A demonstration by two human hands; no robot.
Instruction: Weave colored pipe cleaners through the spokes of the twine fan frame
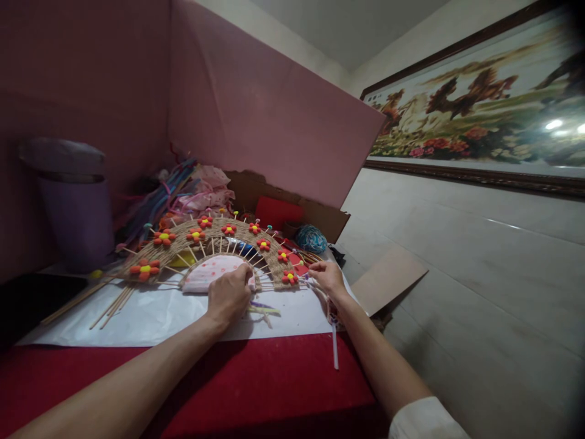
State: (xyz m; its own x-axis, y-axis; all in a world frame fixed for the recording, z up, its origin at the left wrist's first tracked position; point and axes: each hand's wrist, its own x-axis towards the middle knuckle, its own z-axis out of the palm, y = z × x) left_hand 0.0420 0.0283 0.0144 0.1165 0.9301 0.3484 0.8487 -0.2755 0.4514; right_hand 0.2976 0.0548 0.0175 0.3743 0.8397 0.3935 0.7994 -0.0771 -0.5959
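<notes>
A half-round woven fan (pixel 214 241) of jute cord on wooden sticks lies on white paper (pixel 164 317). Red and orange felt flowers sit along its arc, and a pink half-disc (pixel 208 272) forms its centre. My left hand (pixel 228 296) rests on the lower edge of the centre with its fingers curled down over the base. My right hand (pixel 326 277) pinches a thin cord or stick at the fan's right end, close to a red flower (pixel 289 277).
A red cloth (pixel 256 390) covers the table's front. Loose wooden sticks (pixel 109 305) lie at the left. A purple bin (pixel 77 213), a pile of fabric and cords (pixel 183 195), a blue yarn ball (pixel 311 239) and a cardboard box (pixel 320 213) stand behind. A pink board backs the table.
</notes>
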